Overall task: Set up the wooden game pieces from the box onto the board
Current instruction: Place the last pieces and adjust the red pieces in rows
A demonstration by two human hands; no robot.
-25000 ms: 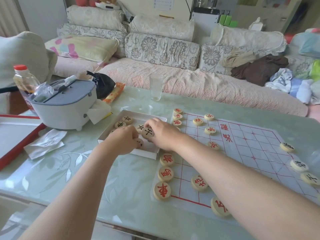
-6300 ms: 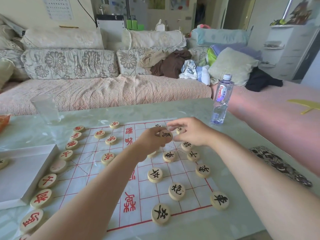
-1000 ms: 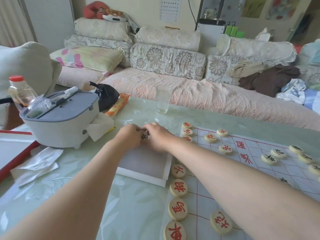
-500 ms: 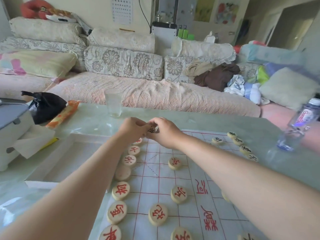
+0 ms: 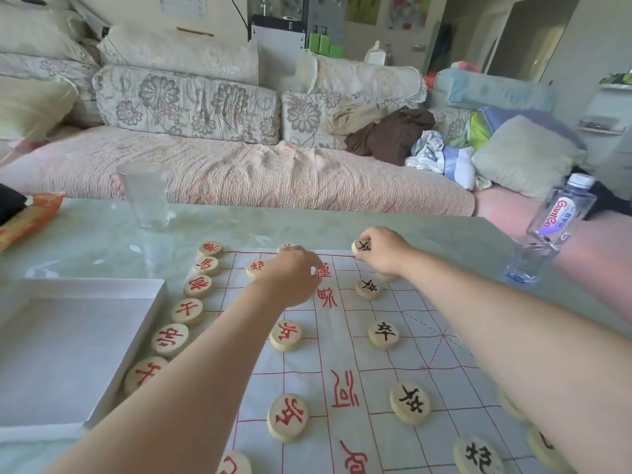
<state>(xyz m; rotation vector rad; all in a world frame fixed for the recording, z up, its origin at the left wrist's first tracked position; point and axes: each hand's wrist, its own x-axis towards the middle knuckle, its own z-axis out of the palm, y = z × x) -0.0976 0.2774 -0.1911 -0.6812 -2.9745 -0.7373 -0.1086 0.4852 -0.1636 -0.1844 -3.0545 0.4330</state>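
- The right hand [image 5: 384, 253] reaches out to the far edge of the board [image 5: 345, 336]. Thumb and fingers are curled round a black-marked disc [image 5: 361, 246] and pinch it by the rim, its face tipped towards me. Whether the disc touches the sheet, I cannot tell.
- The left hand [image 5: 294, 277] hovers over the far half of the board, just left of the red writing down its middle. The fingers are bent downward and blurred. A pale disc [image 5: 288, 248] peeps out at the fingertips, but I cannot tell whether the hand has hold of it or of anything else.
- The board is a white sheet with a red grid, lying in the middle of the tabletop [image 5: 342, 227].
- Along the board's left edge runs a column of red-lettered pieces [image 5: 187, 311], from the far corner towards the near edge. Three more red-lettered discs [image 5: 285, 335] stand one column in.
- On the right half stand the other black-lettered pieces [image 5: 383, 334], spaced along a line, with more at the near right under the right forearm, partly hidden.
- The white box [image 5: 159, 302] sits on the left part of the tabletop, its right wall close against the red column.
- A clear glass [image 5: 147, 195] stands near the tabletop's far edge, left of the board.
- A water bottle [image 5: 555, 227] stands by the far right corner.
- An orange packet [image 5: 29, 217] lies at the left edge.
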